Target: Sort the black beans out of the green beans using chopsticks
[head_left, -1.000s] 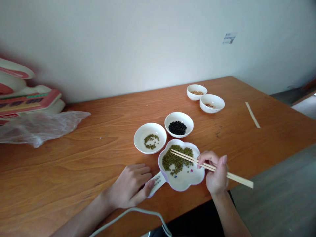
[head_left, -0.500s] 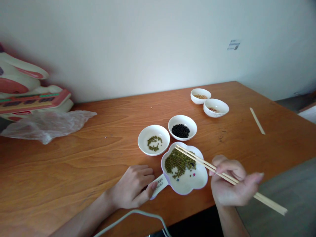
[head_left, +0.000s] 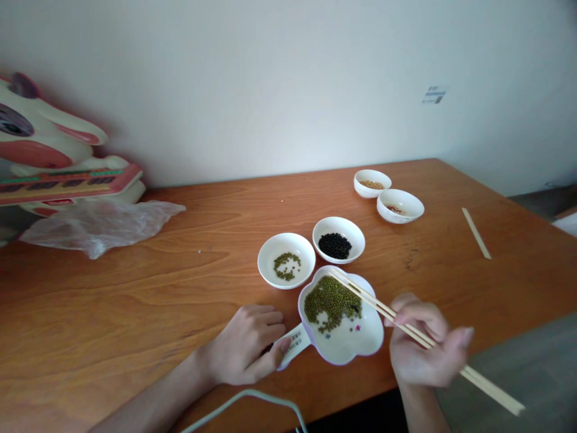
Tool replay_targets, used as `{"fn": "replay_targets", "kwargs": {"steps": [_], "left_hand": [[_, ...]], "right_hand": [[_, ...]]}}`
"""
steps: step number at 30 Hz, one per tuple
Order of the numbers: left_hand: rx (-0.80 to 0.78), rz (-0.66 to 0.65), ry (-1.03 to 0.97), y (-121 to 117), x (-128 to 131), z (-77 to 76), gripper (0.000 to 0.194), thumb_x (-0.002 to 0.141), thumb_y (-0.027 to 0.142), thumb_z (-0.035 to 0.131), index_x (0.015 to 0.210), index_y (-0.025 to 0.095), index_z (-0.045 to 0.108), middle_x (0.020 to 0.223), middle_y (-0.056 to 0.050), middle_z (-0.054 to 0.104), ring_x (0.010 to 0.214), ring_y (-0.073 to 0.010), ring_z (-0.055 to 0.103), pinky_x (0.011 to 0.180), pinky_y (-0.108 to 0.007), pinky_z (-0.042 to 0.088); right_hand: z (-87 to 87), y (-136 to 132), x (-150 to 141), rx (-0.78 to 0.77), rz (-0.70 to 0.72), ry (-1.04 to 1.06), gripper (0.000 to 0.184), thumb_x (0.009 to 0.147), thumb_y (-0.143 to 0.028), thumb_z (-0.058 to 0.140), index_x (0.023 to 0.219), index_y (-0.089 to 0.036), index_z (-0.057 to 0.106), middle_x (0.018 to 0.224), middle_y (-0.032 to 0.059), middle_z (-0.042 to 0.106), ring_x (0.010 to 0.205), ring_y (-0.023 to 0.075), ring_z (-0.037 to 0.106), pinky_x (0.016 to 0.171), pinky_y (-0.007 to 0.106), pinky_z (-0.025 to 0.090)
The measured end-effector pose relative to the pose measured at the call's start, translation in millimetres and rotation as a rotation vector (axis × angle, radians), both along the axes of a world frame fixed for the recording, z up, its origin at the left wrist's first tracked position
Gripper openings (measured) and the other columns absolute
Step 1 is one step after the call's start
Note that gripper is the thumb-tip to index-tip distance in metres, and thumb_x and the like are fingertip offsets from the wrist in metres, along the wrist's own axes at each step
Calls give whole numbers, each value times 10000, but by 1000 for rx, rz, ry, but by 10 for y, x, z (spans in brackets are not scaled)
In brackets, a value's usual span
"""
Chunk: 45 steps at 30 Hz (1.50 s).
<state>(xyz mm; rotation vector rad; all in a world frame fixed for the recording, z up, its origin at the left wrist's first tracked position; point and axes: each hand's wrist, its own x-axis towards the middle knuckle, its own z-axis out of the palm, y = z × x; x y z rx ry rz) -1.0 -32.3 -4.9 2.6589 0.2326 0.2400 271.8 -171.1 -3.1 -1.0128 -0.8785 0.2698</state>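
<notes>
My left hand (head_left: 252,346) is closed on the white handle of a flower-shaped dish (head_left: 365,340) with a purple rim. Green mung beans (head_left: 331,300) lie in the dish, a few dark beans among them at the right. In my right hand (head_left: 426,343) is a pair of wooden chopsticks (head_left: 381,305), their tips over the far part of the dish, at the upper edge of the beans. No bean can be made out between the tips. Just behind the dish stand a white bowl (head_left: 265,263) with some mung beans and another bowl (head_left: 359,240) holding black beans.
Farther back are two white bowls, one with yellowish grains (head_left: 372,184) and one with reddish bits (head_left: 395,210). A wooden stick (head_left: 476,233) lies at right. Crumpled clear plastic (head_left: 103,228) and a toy keyboard (head_left: 76,183) are at left; a pale cable (head_left: 252,394) runs in front.
The whole view has shifted slightly, with things appearing a little lower and to the right. The chopstick tips are somewhat farther apart. Both hands keep their holds.
</notes>
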Motion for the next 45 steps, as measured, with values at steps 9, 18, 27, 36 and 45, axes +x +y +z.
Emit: {"fn": "replay_targets", "kwargs": {"steps": [9, 18, 27, 36, 45], "left_hand": [[-17, 4, 24, 7, -7, -21, 319, 1077, 294, 347, 796, 214, 476, 808, -36, 583, 720, -189, 502, 680, -355, 358], [-25, 3, 44, 8, 1, -11, 315, 1076, 275, 341, 793, 214, 463, 808, -39, 584, 722, -190, 504, 682, -357, 355], [-41, 4, 32, -1, -12, -7, 301, 1074, 260, 342, 805, 215, 469, 814, -33, 585, 730, -191, 503, 696, -357, 362], [-46, 2, 3, -7, 6, 17, 301, 1073, 247, 337, 800, 211, 461, 804, -32, 603, 720, -185, 507, 681, -355, 341], [-55, 13, -13, -21, -4, -5, 295, 1076, 243, 342, 814, 207, 472, 800, -38, 612, 730, -186, 529, 683, -343, 345]], "right_hand": [[-242, -284, -31, -62, 82, 80, 681, 1058, -630, 317, 745, -211, 753, 605, 48, 601, 611, 200, 541, 613, 367, 406], [-199, -171, -56, -201, 85, 116, 696, 1043, -675, 344, 672, -226, 725, 590, 38, 576, 611, 192, 518, 548, 327, 420], [-199, -149, -70, -241, 82, 133, 692, 1046, -675, 330, 683, -229, 716, 614, 35, 580, 627, 190, 509, 573, 323, 400], [-154, -115, -101, -237, 72, 129, 692, 1053, -668, 323, 680, -226, 702, 621, 30, 577, 625, 187, 522, 568, 314, 410], [-128, -96, -122, -228, 50, 103, 700, 1056, -663, 313, 659, -218, 681, 616, 40, 576, 623, 199, 543, 568, 322, 422]]}}
